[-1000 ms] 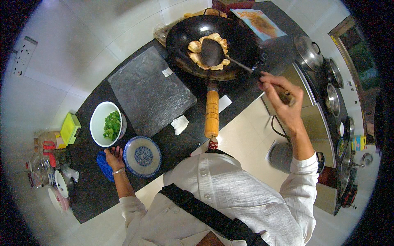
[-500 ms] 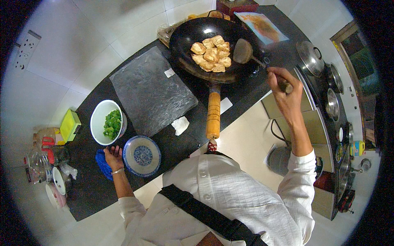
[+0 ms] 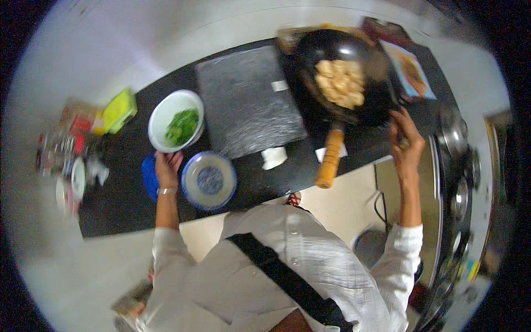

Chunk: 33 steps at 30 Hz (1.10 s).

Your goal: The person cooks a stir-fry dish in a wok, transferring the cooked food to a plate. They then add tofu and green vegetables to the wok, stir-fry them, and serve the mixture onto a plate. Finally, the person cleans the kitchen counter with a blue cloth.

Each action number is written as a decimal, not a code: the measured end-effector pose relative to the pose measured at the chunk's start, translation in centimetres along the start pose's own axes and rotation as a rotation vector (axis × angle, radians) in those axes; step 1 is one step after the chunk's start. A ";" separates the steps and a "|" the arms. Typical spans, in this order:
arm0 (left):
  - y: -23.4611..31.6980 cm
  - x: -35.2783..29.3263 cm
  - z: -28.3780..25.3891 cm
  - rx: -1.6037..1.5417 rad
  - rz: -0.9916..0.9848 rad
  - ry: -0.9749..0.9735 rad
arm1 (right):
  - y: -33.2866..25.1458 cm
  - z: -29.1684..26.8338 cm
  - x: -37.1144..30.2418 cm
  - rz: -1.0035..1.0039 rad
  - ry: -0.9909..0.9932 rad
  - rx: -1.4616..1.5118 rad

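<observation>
Gripping a spatula [image 3: 381,72] beside the near right rim of the wok [image 3: 310,61], the right hand [image 3: 406,144] is curled around its handle; the blurred blade is over the wok's right side. Golden-brown pieces of food [image 3: 340,83] sit in the middle of the wok. Its wooden handle [image 3: 331,157] points toward the person, the tip reaching the near edge of the black countertop [image 3: 251,185].

Well left of the wok, the left hand [image 3: 167,169] has its fingers slightly apart at the near side of a white bowl [image 3: 162,113] of chopped greens [image 3: 182,127]; whether it grips the bowl, I cannot tell. A blue cloth [image 3: 149,177] lies just beyond that hand, farther from the wok. On the hand's wok side, a blue-and-white patterned bowl [image 3: 209,180] stands close to the near edge.

Between wok and white bowl, a dark film-covered slab [image 3: 243,105] takes up most of the room. Nearer the person, a strip of countertop runs from the patterned bowl toward the wok's handle, partly taken by a white tissue [image 3: 273,157].
</observation>
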<state>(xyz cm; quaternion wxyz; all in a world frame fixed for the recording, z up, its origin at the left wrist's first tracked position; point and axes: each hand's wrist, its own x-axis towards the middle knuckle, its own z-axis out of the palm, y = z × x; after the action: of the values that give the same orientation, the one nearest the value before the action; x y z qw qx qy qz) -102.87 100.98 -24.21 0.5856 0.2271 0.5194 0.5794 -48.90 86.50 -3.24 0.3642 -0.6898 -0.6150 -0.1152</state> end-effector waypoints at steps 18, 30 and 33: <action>2.3 4.0 0.2 0.015 -0.122 -0.094 | -3.1 -2.3 -2.2 0.152 0.290 0.249; 4.6 3.8 2.7 0.127 -0.043 -0.220 | -1.6 -1.1 -4.7 0.561 0.204 0.824; 4.6 2.7 3.9 0.147 0.017 -0.250 | -1.5 -0.3 -3.6 0.520 0.260 0.803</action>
<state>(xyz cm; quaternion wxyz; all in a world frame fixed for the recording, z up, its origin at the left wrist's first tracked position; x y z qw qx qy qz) -102.10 105.81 -19.72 0.6228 0.3442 0.4815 0.5117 -51.04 83.52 -4.70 0.6917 -0.6055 -0.3678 0.1404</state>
